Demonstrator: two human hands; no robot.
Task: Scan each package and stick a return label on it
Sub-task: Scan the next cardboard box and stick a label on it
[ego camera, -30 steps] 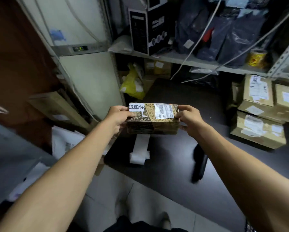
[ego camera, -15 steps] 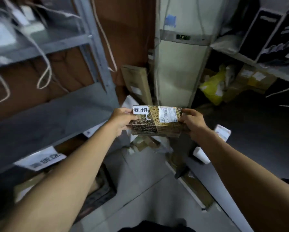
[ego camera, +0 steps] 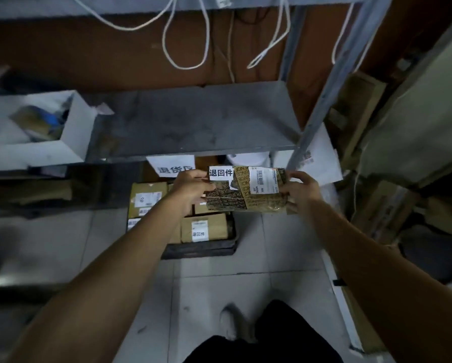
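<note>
- left hand [ego camera: 191,188]: fingers curl round the left end of the package [ego camera: 246,191], thumb lying beside the return label [ego camera: 221,173].
- right hand [ego camera: 299,191]: fingers wrap the right end of the same package; grip is firm on both sides, nothing else is held.
- package: one patterned, tape-wrapped parcel, held level in the air, above and just to the right of the crate [ego camera: 201,250] on the floor; it carries two stickers, the white return label at its upper left corner and one barcode label [ego camera: 263,178].
- change: a second ago the parcel faced a dark table and stacked boxes; now the view has swung to a grey shelf [ego camera: 193,121] and the crate beneath it, the grip unchanged.
- meaning: judged from the label already in place, this parcel is finished and is being carried to the returns pile.
- crate: about four brown boxes [ego camera: 204,227] visible, partly hidden by the left arm; at least one shows a return sticker.
- paper sign [ego camera: 171,166]: one, hanging on the shelf edge.
</note>
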